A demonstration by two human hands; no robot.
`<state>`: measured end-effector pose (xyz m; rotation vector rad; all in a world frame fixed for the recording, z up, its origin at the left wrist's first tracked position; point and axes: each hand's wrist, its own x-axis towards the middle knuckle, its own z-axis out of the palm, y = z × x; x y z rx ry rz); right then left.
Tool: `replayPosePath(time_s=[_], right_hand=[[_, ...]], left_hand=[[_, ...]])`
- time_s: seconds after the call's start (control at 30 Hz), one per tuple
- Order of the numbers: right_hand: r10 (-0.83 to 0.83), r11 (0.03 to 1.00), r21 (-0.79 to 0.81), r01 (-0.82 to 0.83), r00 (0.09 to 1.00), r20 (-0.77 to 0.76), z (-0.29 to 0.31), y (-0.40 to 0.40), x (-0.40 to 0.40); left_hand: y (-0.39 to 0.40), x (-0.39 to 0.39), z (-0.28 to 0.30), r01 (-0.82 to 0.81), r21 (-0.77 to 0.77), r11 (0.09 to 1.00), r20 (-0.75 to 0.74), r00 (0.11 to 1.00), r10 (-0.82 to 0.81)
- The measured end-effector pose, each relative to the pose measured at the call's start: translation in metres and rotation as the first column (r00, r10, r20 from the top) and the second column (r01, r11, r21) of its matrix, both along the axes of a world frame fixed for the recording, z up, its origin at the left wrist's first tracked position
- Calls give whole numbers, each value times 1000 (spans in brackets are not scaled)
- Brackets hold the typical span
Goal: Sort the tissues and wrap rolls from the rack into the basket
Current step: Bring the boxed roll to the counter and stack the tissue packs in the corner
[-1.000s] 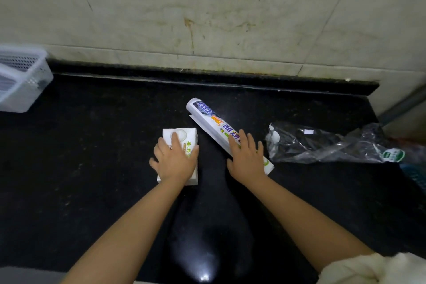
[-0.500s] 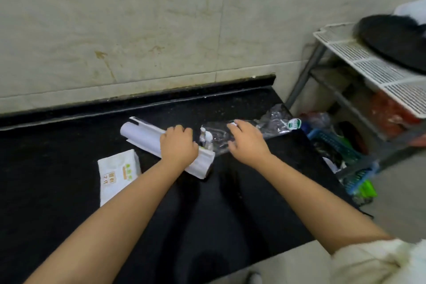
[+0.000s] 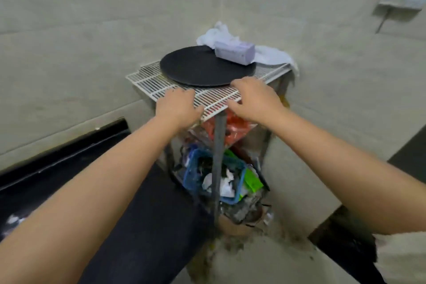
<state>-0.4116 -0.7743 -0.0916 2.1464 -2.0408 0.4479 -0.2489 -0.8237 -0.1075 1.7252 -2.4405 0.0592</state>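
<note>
A white wire rack (image 3: 147, 80) stands in the corner with a round black plate (image 3: 198, 67) on its top shelf. A pale purple tissue pack (image 3: 235, 52) lies at the plate's far edge, beside a white cloth (image 3: 274, 55). My left hand (image 3: 176, 106) hovers over the shelf's front corner, fingers curled, holding nothing. My right hand (image 3: 253, 99) reaches over the shelf's front edge just short of the plate, fingers spread and empty. The white basket, the wrap roll and the white tissue pack are out of view.
Lower rack shelves hold red bags (image 3: 232, 129) and a blue basket (image 3: 196, 168) stuffed with packets and crumpled paper. The black counter (image 3: 138, 203) runs to the left below my arms. A grey rack post (image 3: 217, 157) stands in front. Beige tiled walls close the corner.
The view has swung right from the counter to the rack. Both hands left the wrap roll and plastic bag on the counter and now reach over the rack's top shelf.
</note>
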Motion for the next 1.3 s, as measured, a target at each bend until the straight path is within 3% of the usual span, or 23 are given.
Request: replayPosePath(time_s=[0.13,0.23,0.5,0.73,0.97,1.13,1.3], right_hand=[[-33,999,-41,34,999,43,31,-8,-77],[-61,998,-25,63,995,75,37,-26,-123],[-80,997,20,79,993,85,38,-121,-216],[40,995,93,-46,997,68,47,-235,-244],[247,929,257,-267,963,109,36,-309,-205],[178,931,311,-189,982,64,11,-326,-174],[208,969,124,-213,977,58,4,-319,-163]], left_hand=[[-4,-91,31,38,-13,999,-65,997,-39],[-23,-145,43,35,-1,999,-30,999,-35],[-119,-229,51,-56,9,998,-20,998,56],[-217,-230,54,-268,118,956,-24,962,273],[-237,-204,36,-499,139,855,32,865,500],[-208,-181,27,-639,161,753,29,765,643],[-158,-162,17,-740,141,658,-2,665,747]])
